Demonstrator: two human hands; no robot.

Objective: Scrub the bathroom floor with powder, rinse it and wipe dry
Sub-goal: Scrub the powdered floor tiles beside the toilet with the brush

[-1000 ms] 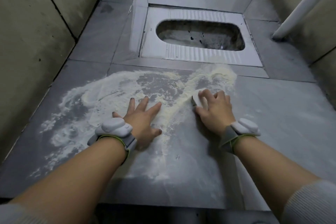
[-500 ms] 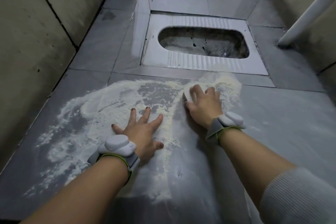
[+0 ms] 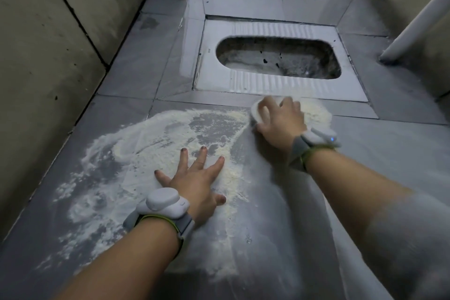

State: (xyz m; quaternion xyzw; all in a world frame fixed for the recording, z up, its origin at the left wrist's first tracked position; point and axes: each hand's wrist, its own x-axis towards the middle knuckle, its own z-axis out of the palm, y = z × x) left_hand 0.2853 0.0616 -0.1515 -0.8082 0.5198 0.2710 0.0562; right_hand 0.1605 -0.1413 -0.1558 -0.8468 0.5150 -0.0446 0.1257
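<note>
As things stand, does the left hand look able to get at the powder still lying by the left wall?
Probably yes. The left hand rests flat on the floor tile with nothing in it, and only bare tile and powder lie between it and that wall.

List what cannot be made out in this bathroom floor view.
- White scrubber, head view: the right hand covers most of it, and motion blur softens it; its kind is unclear.
- Floor under the left hand: hidden by the flat palm.
- White pipe: cut off by the right edge.
- Squat pan interior: dark; the specks are too small to identify.
</note>
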